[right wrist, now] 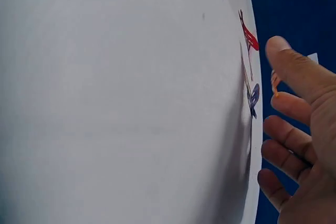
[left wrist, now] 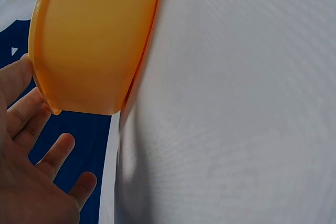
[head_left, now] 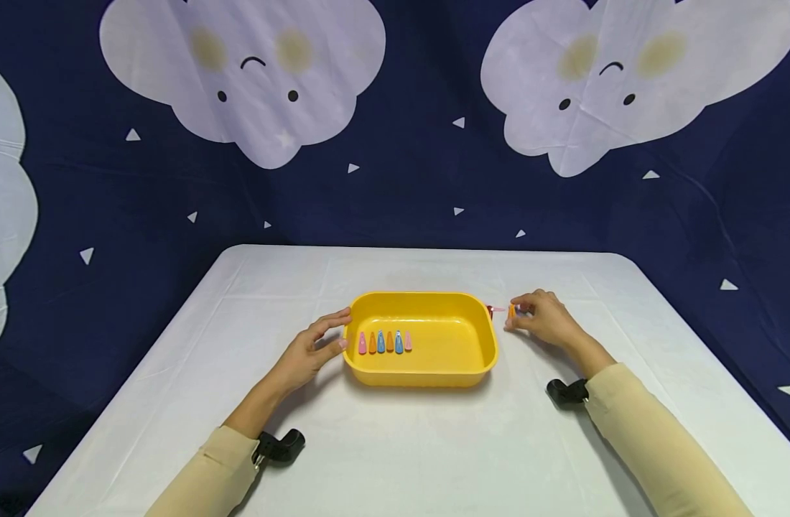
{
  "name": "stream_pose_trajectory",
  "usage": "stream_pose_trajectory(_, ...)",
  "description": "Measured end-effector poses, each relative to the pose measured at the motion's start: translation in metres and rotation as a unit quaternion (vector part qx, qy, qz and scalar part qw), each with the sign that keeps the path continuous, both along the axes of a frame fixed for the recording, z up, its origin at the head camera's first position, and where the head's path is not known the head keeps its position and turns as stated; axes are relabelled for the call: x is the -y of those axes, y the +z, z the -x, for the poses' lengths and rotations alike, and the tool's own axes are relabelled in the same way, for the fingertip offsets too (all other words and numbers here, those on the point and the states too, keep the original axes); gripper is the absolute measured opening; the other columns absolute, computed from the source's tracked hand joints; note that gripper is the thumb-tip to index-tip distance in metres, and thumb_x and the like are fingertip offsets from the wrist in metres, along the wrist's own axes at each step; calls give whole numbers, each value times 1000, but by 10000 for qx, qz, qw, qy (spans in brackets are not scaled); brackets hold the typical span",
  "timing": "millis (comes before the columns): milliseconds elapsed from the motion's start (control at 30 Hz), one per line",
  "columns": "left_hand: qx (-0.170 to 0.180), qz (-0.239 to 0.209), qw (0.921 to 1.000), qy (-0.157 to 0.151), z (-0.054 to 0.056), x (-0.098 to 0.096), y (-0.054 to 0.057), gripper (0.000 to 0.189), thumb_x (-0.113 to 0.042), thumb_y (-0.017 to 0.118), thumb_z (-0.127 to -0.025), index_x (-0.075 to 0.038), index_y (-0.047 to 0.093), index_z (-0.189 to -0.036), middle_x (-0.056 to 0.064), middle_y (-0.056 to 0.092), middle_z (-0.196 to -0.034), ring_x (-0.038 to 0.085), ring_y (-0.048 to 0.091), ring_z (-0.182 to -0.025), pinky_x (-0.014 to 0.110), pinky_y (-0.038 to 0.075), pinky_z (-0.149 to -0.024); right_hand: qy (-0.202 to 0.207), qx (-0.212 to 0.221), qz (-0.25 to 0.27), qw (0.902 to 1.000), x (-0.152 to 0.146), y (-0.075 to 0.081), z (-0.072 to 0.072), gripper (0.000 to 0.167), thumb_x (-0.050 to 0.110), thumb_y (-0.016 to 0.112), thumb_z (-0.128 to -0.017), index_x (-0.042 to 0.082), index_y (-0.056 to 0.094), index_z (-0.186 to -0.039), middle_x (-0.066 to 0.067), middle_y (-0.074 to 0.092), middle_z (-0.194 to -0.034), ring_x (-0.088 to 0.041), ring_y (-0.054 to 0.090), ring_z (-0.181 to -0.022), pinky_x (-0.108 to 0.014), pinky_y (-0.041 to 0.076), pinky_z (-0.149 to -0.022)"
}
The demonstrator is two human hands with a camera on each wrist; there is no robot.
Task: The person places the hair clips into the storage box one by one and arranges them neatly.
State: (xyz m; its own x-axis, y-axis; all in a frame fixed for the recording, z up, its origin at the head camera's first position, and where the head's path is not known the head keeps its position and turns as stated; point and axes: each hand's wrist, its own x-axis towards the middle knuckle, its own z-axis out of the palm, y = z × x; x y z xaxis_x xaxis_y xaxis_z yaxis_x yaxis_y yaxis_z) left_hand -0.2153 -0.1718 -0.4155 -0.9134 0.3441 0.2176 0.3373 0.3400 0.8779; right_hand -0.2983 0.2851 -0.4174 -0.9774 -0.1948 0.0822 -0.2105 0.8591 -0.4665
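Note:
A yellow plastic tub [head_left: 421, 378] stands on the white table. Inside, toward its left end, several snap hair clips [head_left: 380, 342] in pink, orange and blue lie in a row. My left hand [head_left: 307, 352] rests against the tub's left end, fingertips at the rim [left wrist: 34, 51] and the lower fingers spread apart. Beyond the tub's right end, my right hand [head_left: 545, 317] pinches an orange hair clip [head_left: 511, 311] between thumb and forefinger, its other fingers loosely bent. Below that hand, a red clip [right wrist: 250, 38] and a purple clip [right wrist: 254, 99] lie on the table.
The white tabletop [head_left: 395, 452] has rounded far corners. Behind it hangs a dark blue cloth [head_left: 408, 194] printed with clouds and small triangles. Each wrist wears a black camera mount [head_left: 281, 446]. The tub's right wall is close to the loose clips.

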Motion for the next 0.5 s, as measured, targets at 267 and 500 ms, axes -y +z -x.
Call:
stream_pose_trajectory(267, -12, 63, 10000, 15, -1, 0, 1, 44, -26, 60, -93, -8, 52, -132, 5, 40, -150, 30, 27, -143, 60, 22, -114, 154, -22, 335, 9993, 2, 10, -5, 57, 38, 73, -81, 2, 59, -123, -22, 59, -119, -38, 52, -111, -54, 43, -94)
stream_pose_trajectory(500, -2, 66, 10000, 28, -1, 0, 1, 44, -26, 60, -93, -8, 52, -132, 4, 40, -150, 30, 27, -144, 60, 21, -114, 152, -193, 437, 9987, 9, 25, -12, 59, 41, 73, -80, 4, 60, -123, -19, 60, -119, -36, 52, -112, -53, 44, -94)
